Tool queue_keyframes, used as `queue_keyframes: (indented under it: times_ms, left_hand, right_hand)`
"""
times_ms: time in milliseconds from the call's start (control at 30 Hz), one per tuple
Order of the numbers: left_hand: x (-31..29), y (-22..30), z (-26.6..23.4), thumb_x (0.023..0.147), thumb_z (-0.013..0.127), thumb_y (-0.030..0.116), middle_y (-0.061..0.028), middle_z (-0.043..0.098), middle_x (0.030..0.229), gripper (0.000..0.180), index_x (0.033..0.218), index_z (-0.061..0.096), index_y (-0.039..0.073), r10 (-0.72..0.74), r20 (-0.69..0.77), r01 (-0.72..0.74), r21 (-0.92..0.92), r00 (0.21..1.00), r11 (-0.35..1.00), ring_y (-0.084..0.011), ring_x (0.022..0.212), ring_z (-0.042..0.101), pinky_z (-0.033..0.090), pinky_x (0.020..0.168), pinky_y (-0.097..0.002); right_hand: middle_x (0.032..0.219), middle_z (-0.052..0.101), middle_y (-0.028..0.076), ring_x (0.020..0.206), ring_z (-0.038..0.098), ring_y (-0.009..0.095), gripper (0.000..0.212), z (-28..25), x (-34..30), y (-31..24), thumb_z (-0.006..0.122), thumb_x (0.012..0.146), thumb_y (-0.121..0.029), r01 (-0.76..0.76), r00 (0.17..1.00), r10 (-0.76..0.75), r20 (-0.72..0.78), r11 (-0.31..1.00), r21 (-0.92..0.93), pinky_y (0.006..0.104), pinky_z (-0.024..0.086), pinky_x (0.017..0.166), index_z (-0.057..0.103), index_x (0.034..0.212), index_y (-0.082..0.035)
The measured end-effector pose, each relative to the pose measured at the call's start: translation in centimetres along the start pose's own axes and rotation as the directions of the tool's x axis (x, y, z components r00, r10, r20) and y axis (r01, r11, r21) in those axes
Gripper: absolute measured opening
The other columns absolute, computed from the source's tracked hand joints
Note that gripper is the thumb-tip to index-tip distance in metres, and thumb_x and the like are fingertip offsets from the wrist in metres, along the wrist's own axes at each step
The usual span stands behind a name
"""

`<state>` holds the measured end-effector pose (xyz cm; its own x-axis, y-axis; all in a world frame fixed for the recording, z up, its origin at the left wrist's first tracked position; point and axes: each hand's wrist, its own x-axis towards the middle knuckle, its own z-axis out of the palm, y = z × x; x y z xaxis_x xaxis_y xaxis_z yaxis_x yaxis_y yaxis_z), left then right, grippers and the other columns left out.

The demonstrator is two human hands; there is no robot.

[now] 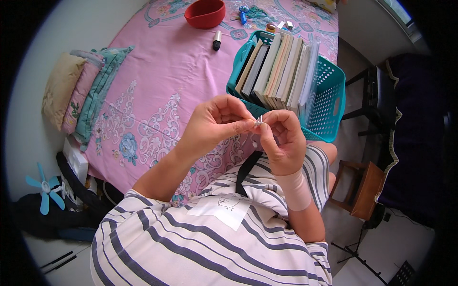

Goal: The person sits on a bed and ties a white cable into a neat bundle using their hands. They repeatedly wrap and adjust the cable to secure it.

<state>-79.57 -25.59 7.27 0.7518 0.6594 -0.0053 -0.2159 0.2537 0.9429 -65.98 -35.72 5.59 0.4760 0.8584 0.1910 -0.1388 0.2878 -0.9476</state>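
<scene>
Above the near edge of the pink bedspread, my left hand (217, 121) and my right hand (285, 143) meet fingertip to fingertip. Both are closed in a pinch on a small silvery-white thing (259, 120), too small to name. A bit of white hangs just below the fingers, and I cannot tell whether it belongs to the same piece. A wide pale band (293, 190) wraps my right wrist. Just beyond my hands stands a teal plastic basket (329, 102), packed on its left with upright books and notebooks (279, 66).
Farther up the bed are a red bowl (205, 14), a small silver-and-black cylinder (217, 40) and a blue item (243, 15). Folded cushions (88, 90) lie at left, above a light-blue fan (45, 188). A wooden stool (360, 188) and dark cloth (415, 138) are at right.
</scene>
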Motion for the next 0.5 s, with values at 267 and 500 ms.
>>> queue_keyframes:
  times_ms: [267, 500]
  left_hand:
    - [0.2, -0.3, -0.1, 0.080, 0.070, -0.001, -0.0052, 0.064, 0.085, 0.025, 0.085, 0.047, 0.008, 0.086, -0.002, -0.086, 0.067, 0.996, 0.994, -0.0078, 0.081, 0.062, 0.051, 0.071, -0.0201]
    - [0.8, -1.0, 0.0, 0.080, 0.066, -0.002, -0.0097, 0.063, 0.085, 0.030, 0.081, 0.039, 0.012, -0.039, 0.026, 0.043, -0.174, 0.999, 0.984, -0.0114, 0.078, 0.062, 0.051, 0.069, -0.0213]
  right_hand:
    - [0.085, 0.061, 0.009, 0.074, 0.062, 0.014, 0.012, -1.2, 0.4, -1.0, 0.067, 0.080, 0.002, 0.447, 0.893, -0.387, 0.231, 0.697, -0.561, 0.0242, 0.052, 0.065, 0.062, 0.091, -0.001]
    - [0.086, 0.061, 0.005, 0.073, 0.061, 0.012, 0.011, 0.0, -0.8, -0.3, 0.060, 0.089, -0.003, -0.135, 0.991, 0.136, 0.011, 0.972, 0.195, 0.0222, 0.050, 0.066, 0.058, 0.098, 0.001]
